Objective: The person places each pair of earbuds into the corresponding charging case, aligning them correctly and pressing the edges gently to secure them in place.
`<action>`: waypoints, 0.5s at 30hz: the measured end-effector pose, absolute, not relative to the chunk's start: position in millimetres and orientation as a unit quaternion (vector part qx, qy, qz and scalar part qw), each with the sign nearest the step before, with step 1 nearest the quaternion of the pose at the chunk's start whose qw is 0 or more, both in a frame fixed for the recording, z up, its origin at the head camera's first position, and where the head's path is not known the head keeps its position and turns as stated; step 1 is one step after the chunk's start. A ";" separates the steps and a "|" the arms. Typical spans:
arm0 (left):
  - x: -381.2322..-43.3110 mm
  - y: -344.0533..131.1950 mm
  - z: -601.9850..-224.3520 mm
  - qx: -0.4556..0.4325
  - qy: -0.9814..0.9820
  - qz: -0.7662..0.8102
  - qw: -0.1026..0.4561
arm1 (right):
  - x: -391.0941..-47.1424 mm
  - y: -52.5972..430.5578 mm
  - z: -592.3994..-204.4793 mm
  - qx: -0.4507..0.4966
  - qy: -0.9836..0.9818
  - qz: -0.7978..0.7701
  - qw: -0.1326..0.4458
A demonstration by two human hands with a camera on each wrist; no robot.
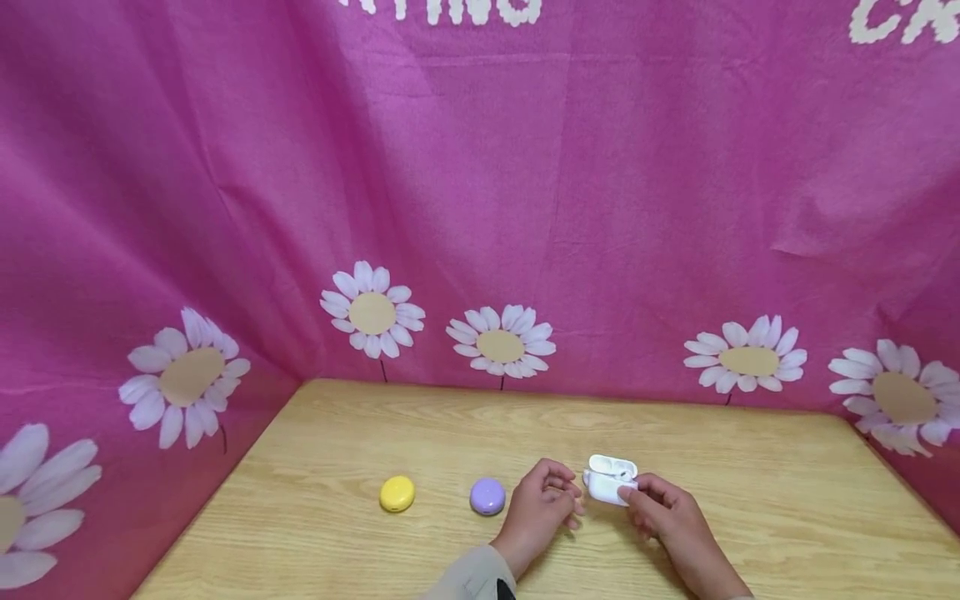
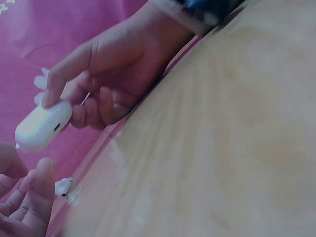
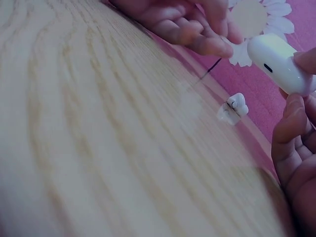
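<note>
A white earbud case (image 1: 611,490) with its lid up is pinched at its right end by my right hand (image 1: 678,525), thumb in front. The wrist views show the case raised off the table, its small dark port facing the camera. A white earbud (image 3: 238,104) lies on the table beyond the case; the left wrist view also shows this earbud (image 2: 64,186). Something small and dark-tipped shows inside the case in the head view. My left hand (image 1: 542,508) is just left of the case, fingers loosely bent, with nothing visible in them.
Left of my left hand, a round purple case (image 1: 487,497) rests on the wooden table (image 1: 337,550). Farther left lies a round yellow case (image 1: 397,494). A pink cloth (image 1: 600,208) printed with daisies stands behind the table and along its sides.
</note>
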State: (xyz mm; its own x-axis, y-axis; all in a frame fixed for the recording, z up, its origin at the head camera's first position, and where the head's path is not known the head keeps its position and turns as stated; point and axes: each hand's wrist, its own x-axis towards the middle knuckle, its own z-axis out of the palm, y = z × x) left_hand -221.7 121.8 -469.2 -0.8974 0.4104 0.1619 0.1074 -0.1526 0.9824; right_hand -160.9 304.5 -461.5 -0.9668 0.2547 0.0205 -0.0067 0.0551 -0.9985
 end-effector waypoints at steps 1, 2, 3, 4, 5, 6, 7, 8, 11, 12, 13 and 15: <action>-224.0 125.1 -470.6 0.204 0.647 0.728 0.094 | -160.6 305.2 -461.6 -0.091 -0.717 0.685 0.097; -226.2 128.0 -471.3 0.204 0.653 0.724 0.088 | -160.5 305.7 -461.9 -0.097 -0.713 0.688 0.099; -228.3 130.6 -472.0 0.205 0.659 0.719 0.080 | -160.6 306.0 -462.3 -0.100 -0.710 0.690 0.100; -230.5 133.3 -472.2 0.205 0.665 0.715 0.074 | -160.7 306.2 -462.8 -0.101 -0.707 0.692 0.100; -232.4 135.6 -471.9 0.205 0.672 0.708 0.069 | -161.1 306.5 -463.4 -0.103 -0.705 0.695 0.099; -234.1 137.9 -471.4 0.206 0.683 0.698 0.059 | -161.7 306.7 -463.7 -0.103 -0.703 0.697 0.101; -235.8 140.0 -470.1 0.206 0.693 0.689 0.054 | -162.3 306.8 -463.8 -0.103 -0.700 0.699 0.105; -237.6 142.1 -468.8 0.206 0.705 0.677 0.047 | -163.1 307.2 -463.8 -0.102 -0.697 0.702 0.108; -242.8 148.5 -466.1 0.200 0.740 0.642 0.019 | -164.1 308.2 -463.3 -0.100 -0.691 0.707 0.112; -244.3 150.3 -465.5 0.194 0.752 0.630 0.010 | -164.1 308.2 -462.8 -0.100 -0.689 0.709 0.113; -246.1 152.0 -465.6 0.188 0.762 0.620 0.004 | -164.1 308.3 -462.5 -0.099 -0.688 0.710 0.113; -249.3 155.7 -465.9 0.176 0.782 0.597 -0.011 | -163.9 308.4 -461.7 -0.097 -0.685 0.713 0.114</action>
State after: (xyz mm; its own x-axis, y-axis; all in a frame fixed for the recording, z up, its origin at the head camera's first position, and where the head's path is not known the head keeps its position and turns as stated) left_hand -249.3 155.7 -465.9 -0.9378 0.2626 0.2273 0.2884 0.2240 0.9309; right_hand -163.9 308.4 -461.7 -0.9552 0.2956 0.0170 -0.0285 -0.0345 -0.9990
